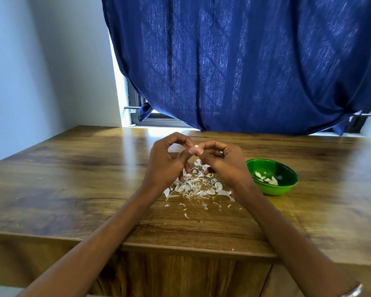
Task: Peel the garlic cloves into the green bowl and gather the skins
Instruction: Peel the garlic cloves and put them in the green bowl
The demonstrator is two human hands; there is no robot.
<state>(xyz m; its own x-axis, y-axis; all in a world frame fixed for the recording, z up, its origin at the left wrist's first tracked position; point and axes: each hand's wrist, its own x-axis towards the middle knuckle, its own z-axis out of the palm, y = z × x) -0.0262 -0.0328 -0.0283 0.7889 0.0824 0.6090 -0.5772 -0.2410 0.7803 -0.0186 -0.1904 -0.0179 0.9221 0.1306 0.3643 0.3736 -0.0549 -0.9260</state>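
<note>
Both hands meet above the middle of the wooden table (73, 189). A small pale garlic clove (195, 146) is pinched between the fingertips of my left hand (167, 161) and my right hand (220, 159). A loose pile of white garlic skins (198, 187) lies on the table under and just in front of the hands, with scattered flakes nearer me. The green bowl (287, 185) stands to the right of my right hand and holds several peeled cloves (266, 179).
A blue curtain (244, 61) hangs behind the table's far edge over a window. A pale wall runs along the left. The table's near edge lies under my forearms. My right wrist wears a bracelet (352, 293).
</note>
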